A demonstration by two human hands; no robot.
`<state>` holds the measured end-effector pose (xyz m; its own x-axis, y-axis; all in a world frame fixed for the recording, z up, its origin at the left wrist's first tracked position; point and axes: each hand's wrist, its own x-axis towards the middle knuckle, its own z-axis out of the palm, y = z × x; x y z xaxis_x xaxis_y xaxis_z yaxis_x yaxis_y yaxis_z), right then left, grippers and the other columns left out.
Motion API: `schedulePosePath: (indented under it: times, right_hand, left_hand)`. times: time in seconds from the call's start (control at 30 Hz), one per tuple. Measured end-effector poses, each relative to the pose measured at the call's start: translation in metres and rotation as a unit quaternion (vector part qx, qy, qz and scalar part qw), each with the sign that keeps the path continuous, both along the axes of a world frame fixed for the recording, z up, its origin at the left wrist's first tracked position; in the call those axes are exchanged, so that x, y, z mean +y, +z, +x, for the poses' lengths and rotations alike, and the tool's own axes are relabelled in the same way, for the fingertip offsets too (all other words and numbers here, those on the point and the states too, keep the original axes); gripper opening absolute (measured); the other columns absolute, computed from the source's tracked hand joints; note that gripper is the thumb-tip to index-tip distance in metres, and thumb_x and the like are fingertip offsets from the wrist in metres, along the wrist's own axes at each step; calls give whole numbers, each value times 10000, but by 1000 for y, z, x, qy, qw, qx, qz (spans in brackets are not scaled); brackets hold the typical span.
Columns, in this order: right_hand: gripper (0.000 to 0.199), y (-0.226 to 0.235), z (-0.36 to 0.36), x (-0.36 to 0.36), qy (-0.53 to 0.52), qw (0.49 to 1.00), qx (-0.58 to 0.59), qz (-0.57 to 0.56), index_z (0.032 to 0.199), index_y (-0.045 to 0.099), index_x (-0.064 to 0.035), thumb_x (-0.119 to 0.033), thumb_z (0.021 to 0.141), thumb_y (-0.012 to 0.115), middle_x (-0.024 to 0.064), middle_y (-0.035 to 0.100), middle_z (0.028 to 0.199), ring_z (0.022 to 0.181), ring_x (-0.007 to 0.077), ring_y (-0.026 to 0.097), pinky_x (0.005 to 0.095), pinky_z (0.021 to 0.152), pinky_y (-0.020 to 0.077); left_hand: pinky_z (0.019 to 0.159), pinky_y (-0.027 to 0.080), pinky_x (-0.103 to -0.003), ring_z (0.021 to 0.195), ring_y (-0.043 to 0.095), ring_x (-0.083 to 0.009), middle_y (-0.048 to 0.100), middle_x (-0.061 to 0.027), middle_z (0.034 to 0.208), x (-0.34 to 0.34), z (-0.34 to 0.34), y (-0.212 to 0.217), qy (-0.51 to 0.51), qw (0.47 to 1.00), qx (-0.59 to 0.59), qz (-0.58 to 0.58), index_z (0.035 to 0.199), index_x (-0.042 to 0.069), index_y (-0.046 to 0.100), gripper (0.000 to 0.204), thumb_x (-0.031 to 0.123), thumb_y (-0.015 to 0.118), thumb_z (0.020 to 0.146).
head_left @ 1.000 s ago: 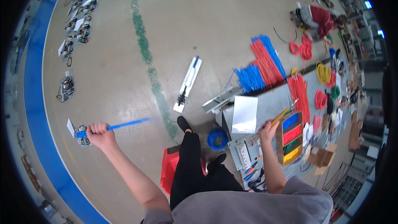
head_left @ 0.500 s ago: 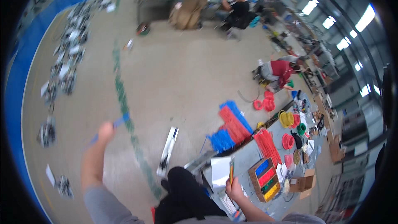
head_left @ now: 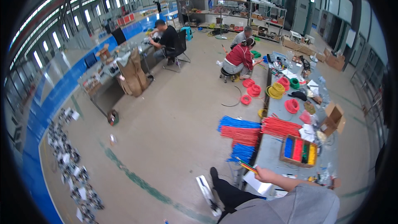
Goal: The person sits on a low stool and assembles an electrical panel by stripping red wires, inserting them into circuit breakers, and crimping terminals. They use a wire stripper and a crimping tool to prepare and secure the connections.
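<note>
The right hand (head_left: 263, 174) holds the wires (head_left: 248, 166), fingers closed around them, by the near left corner of the table (head_left: 269, 154). Their long axis runs from the fingers toward the blue bundle (head_left: 241, 152). Left hand: out of view, finger state indeterminable.

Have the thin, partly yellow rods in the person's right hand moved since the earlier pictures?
Yes: the rods swung away from the brown, four-compartment box; their tips, near its corner one second ago, now point left, well clear of it.
</note>
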<state>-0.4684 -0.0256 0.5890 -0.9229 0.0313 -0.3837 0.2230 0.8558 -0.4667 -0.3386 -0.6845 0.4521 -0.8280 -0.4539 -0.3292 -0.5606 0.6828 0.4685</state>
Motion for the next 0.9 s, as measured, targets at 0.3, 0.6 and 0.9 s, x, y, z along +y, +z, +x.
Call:
schedulePosePath:
  times: [0.3, 0.6, 0.9]
  right_hand:
    - [435, -124, -316, 68, 72, 989, -94, -93, 1212, 476, -60, -452, 1032, 527, 269, 706, 939, 884, 474, 700, 564, 764, 556]
    - [401, -168, -732, -45, 59, 995, -8, -78, 1207, 424, -26, -354, 1009, 541, 293, 692, 904, 866, 509, 680, 588, 768, 528]
    - [421, -174, -879, -106, -148, 988, -32, -37, 1210, 427, 9, -337, 1006, 553, 325, 695, 976, 932, 515, 678, 595, 827, 537]
  left_hand:
    - [613, 509, -557, 693, 693, -445, 668, -308, 735, 59, -464, 50, -66, 994, 78, -26, 863, -72, 705, 523, 430, 623, 985]
    - [598, 491, -557, 650, 670, -428, 647, -286, 690, 81, -793, 52, -46, 997, 65, -12, 793, -80, 666, 504, 384, 619, 985]
    - [583, 473, -557, 607, 647, -411, 625, -265, 645, -17, -1024, -2, -82, 996, -32, -14, 724, -88, 627, 499, 337, 614, 984]
